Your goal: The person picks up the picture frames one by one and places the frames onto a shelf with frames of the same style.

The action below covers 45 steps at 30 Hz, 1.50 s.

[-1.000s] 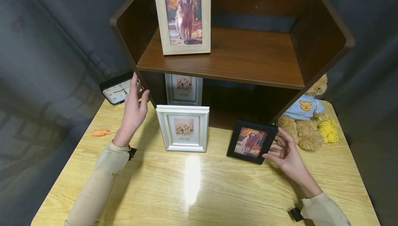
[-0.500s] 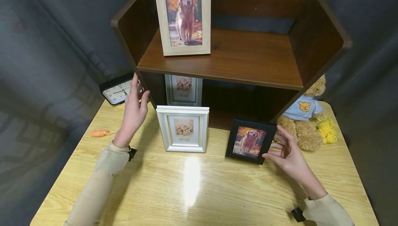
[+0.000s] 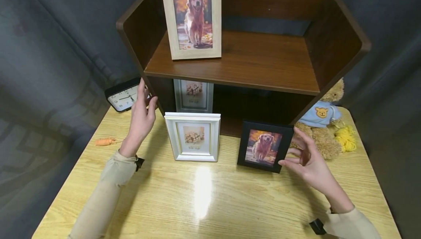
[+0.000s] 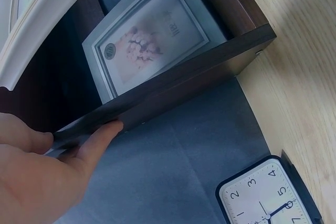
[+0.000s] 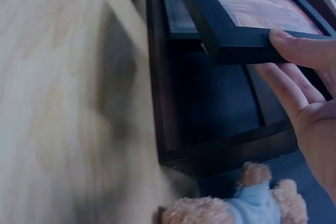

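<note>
My right hand holds a black picture frame with a dog photo by its right edge, thumb on the front and fingers behind. In the right wrist view the black picture frame appears raised off the table, in front of the lower shelf. With thumb and fingers on either side, my left hand grips the left side panel of a dark brown bookshelf; the left wrist view shows this hand at the panel's edge. Between the hands, a white picture frame stands in front of the bookshelf.
A cream picture frame stands on the upper shelf, a grey one in the lower compartment. At left are a clock and an orange carrot-like item; a teddy bear and yellow yarn are at right.
The black picture frame has risen slightly and turned more level, and my right hand has shifted a little to the right with it. My left hand keeps its place on the bookshelf.
</note>
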### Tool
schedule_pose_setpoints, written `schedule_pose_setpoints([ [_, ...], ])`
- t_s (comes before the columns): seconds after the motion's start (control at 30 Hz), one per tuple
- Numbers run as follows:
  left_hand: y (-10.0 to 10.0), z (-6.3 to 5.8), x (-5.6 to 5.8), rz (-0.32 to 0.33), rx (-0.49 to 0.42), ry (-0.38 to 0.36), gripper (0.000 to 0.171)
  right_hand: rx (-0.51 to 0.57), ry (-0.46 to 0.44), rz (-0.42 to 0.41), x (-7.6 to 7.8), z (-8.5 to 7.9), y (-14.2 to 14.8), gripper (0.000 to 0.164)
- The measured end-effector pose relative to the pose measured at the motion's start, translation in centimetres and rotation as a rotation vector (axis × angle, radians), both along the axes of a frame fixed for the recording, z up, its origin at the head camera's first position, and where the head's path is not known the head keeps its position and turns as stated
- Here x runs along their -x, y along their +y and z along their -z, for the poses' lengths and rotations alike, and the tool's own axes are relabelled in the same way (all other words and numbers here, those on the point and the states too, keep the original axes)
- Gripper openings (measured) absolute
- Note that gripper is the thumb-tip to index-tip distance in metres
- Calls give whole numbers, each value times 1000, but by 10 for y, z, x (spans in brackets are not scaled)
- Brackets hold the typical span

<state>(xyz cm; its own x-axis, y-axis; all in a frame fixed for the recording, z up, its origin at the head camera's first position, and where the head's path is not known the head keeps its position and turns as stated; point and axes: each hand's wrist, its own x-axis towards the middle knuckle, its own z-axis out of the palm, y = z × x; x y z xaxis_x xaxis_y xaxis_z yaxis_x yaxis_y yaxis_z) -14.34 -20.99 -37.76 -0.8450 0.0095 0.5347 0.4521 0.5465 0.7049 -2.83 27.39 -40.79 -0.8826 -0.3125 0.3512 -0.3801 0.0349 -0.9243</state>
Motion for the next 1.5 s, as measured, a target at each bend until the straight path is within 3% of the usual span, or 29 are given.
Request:
schedule_pose_setpoints([
  [0.67,1,-1,-1,-22,3,-10,71,-9,17,33,4,-35,-3,124],
  [1.03,0,0,0,-15,0,-5,71,7,61,13,10,-55,-4,114],
  [1.4,0,0,0,-16,1,-3,71,0,36,25,12,-70,-6,122],
  [1.5,0,0,0,-14,2,1,71,19,50,-7,13,-72,-6,119],
])
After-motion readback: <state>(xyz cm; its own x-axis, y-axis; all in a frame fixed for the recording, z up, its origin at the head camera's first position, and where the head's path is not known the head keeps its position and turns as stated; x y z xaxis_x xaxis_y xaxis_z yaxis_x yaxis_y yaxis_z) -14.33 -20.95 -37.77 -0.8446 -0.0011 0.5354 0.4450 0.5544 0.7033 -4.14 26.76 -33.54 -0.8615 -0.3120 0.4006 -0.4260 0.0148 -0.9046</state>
